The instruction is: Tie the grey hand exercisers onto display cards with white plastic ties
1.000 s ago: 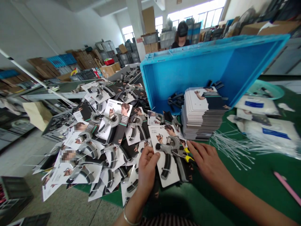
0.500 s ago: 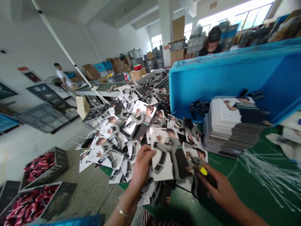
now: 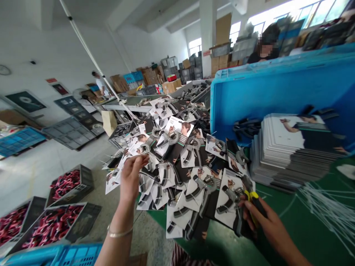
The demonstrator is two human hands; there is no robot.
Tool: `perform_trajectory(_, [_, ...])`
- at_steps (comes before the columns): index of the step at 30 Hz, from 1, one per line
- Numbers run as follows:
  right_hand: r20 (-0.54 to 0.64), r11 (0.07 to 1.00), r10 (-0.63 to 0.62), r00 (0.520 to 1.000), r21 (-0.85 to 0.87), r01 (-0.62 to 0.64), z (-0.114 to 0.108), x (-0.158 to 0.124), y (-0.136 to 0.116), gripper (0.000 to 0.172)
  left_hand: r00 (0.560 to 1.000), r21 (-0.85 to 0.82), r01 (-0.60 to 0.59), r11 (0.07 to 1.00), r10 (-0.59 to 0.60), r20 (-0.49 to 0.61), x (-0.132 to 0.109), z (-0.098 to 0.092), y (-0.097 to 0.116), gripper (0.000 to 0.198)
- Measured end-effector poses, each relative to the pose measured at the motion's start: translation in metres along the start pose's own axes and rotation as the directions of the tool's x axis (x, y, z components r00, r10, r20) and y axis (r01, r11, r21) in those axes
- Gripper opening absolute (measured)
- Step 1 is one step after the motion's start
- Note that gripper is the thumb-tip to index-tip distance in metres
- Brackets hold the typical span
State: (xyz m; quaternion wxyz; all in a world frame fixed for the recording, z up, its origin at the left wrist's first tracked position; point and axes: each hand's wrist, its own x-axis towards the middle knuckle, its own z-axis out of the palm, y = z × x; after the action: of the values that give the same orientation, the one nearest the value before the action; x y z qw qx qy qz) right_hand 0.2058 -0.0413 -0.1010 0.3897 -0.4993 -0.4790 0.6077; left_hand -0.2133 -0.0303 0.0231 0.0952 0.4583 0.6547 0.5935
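Pliers (image 3: 253, 195) held in right grip (image 3: 266, 219); hold of left grip (image 3: 131, 175) cannot be told. Carded exerciser (image 3: 230, 193) laid at near side of worktop (image 3: 223, 239), beside pliers: probably light, stiff-sprung; best lifted by handle (image 3: 225, 207).

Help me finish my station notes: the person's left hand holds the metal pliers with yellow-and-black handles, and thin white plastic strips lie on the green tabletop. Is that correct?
Not quite: the head view shows the right hand, not the left hand, holding the metal pliers with yellow-and-black handles. The thin white plastic strips do lie on the green tabletop.
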Motion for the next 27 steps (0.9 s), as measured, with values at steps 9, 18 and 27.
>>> perform_trajectory(9, [0.018, 0.99, 0.054, 0.998, 0.132, -0.056, -0.002, -0.024, 0.014, 0.04, 0.898, 0.194, 0.056, 0.979, -0.135, 0.419, 0.117, 0.053, 0.011, 0.045])
perform_trajectory(18, [0.201, 0.419, -0.432, 0.879, -0.818, 0.393, -0.01, -0.025, -0.042, 0.059, 0.641, -0.214, 0.492, 0.844, -0.185, 0.744, -0.069, 0.101, 0.049, 0.029])
perform_trajectory(27, [0.364, -0.094, -0.456, 0.812, -0.927, 0.363, -0.041, -0.045, -0.073, 0.075, 0.556, -0.167, 0.517, 0.84, -0.181, 0.811, -0.109, 0.148, 0.059, 0.018])
